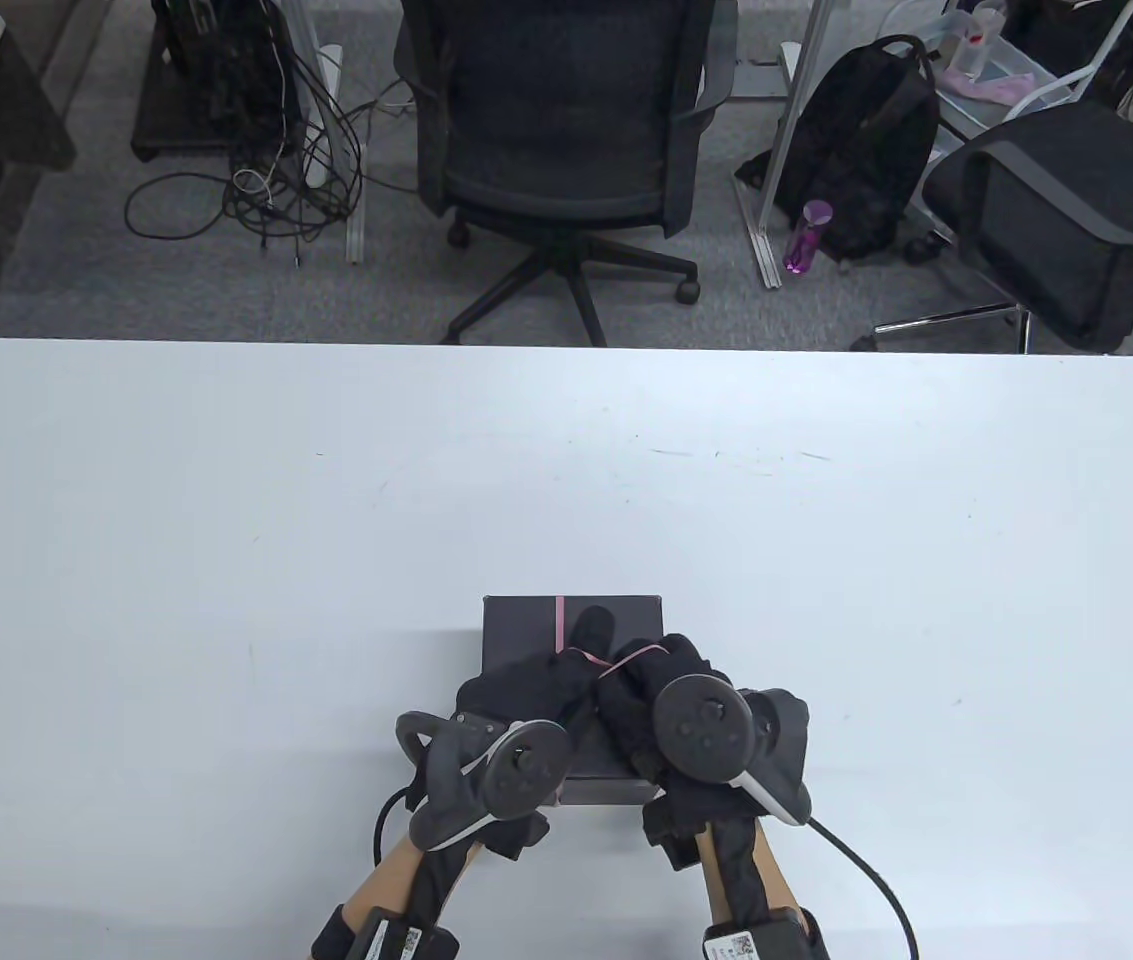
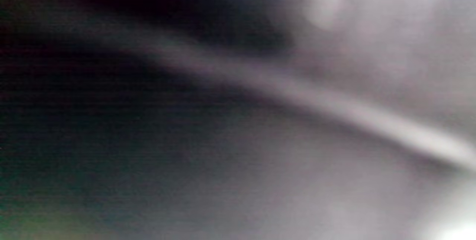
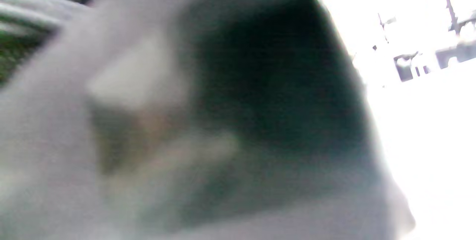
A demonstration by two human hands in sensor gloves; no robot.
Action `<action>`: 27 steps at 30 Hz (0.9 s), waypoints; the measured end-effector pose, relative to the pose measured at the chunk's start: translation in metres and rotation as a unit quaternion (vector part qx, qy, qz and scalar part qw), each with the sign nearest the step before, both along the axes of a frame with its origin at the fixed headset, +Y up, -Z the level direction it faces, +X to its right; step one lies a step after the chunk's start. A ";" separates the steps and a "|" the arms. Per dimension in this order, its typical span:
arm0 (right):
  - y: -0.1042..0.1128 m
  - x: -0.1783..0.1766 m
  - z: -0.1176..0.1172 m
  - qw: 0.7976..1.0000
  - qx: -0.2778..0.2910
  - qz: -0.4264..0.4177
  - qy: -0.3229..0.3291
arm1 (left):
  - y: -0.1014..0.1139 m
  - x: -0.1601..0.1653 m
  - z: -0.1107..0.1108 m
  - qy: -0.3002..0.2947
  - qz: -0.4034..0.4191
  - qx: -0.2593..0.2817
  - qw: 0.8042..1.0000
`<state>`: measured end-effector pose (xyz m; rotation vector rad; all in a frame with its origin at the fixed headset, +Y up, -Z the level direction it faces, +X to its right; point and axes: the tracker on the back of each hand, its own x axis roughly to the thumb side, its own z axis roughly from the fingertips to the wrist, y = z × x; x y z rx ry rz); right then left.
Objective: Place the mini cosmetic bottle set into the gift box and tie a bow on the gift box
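Closest to the camera, the left hand [image 1: 516,695] rests on top of the gift box [image 1: 526,630], its tracker [image 1: 491,775] hanging over the box's near left corner. One gloved finger [image 1: 594,628] lies stretched out straight across the lid; the pink ribbon [image 1: 560,622] runs down the lid from the far edge and passes under or into this hand, but whether its other fingers pinch the ribbon cannot be told. Just to the right, the right hand [image 1: 651,690] sits curled over the box's near right part, touching the left hand, with a strand of ribbon looped across its fingers; it grips the ribbon. The black box stands closed on the white table [image 1: 226,520], near the front edge. Both wrist views are blurred to grey and show nothing definite. Beyond the table stand two office chairs [image 1: 566,130], a backpack [image 1: 866,150] and a purple bottle [image 1: 806,235].
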<state>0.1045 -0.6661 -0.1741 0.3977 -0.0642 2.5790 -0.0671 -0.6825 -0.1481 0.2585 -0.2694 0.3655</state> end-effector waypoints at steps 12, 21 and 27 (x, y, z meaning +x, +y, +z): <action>-0.006 0.006 -0.007 0.998 -0.015 -0.022 0.062 | -0.001 -0.004 0.003 -0.090 0.037 0.039 0.995; -0.008 0.007 -0.008 0.994 -0.016 -0.019 0.104 | -0.001 -0.010 -0.005 -0.184 0.061 0.035 0.980; -0.009 0.008 -0.006 0.995 -0.004 -0.013 0.095 | -0.003 -0.006 -0.001 -0.142 0.035 0.050 0.988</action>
